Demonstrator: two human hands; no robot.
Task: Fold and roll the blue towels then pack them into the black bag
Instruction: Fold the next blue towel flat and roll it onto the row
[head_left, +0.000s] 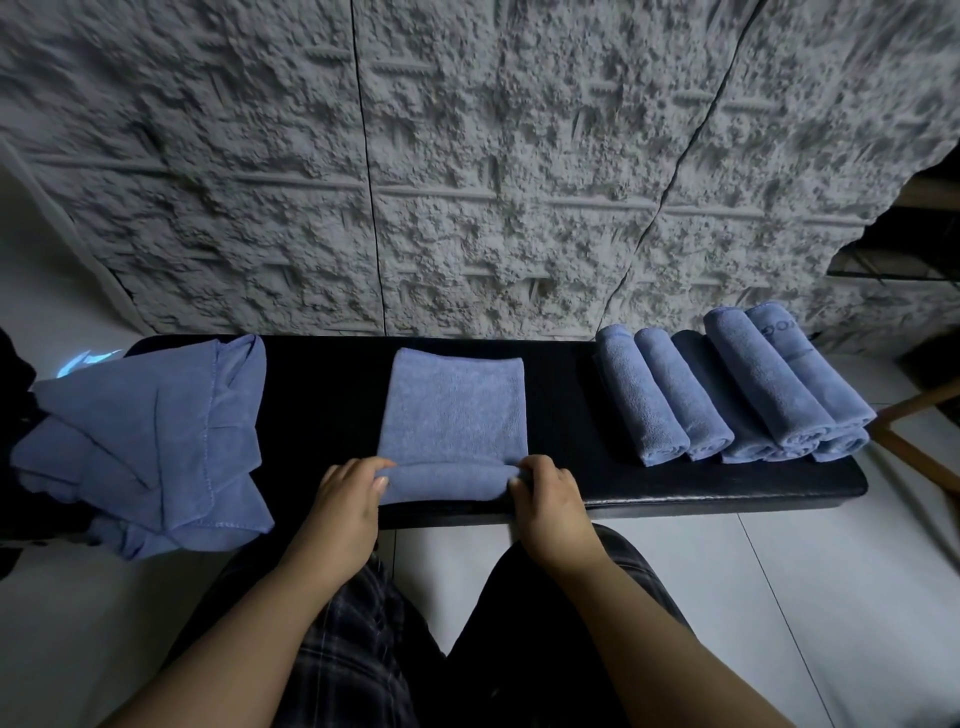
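Folded blue towel (453, 410) lies mid-bench (322, 410); left hand (345, 501) and right hand (551, 499) each pinch one end of its rolled near edge, fingers curled.

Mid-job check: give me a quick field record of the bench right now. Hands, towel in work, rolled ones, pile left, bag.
left hand: grips the near left end of the roll
right hand: grips the near right end of the roll
folded towel: mid-bench, flat, near edge just rolled up
rolled towels: about six, right end of bench, two lying on top
loose towels: heaped at left end, unfolded
black bag: cannot tell
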